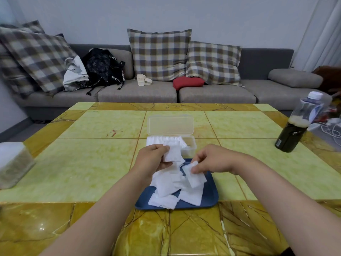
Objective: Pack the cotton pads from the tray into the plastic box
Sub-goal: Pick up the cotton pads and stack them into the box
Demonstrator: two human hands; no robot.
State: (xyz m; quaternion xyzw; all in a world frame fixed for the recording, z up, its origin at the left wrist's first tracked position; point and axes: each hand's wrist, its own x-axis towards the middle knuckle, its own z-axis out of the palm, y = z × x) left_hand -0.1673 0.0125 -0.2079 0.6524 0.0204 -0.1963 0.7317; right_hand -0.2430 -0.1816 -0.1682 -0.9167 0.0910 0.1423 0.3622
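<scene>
**Both hands at work, forearms bare**

Two bare forearms reach forward from below and angle in toward each other, so the hands sit near one another without touching. The left hand (153, 160) is turned thumb side up, with its fingers curled and its thumb pressed against a cotton pad (172, 152) that it holds upright. The right hand (212, 160) is palm down with the wrist slightly bent. Its fingertips (194, 169) bunch downward and pinch a second cotton pad (195, 180) by its upper edge.
</scene>
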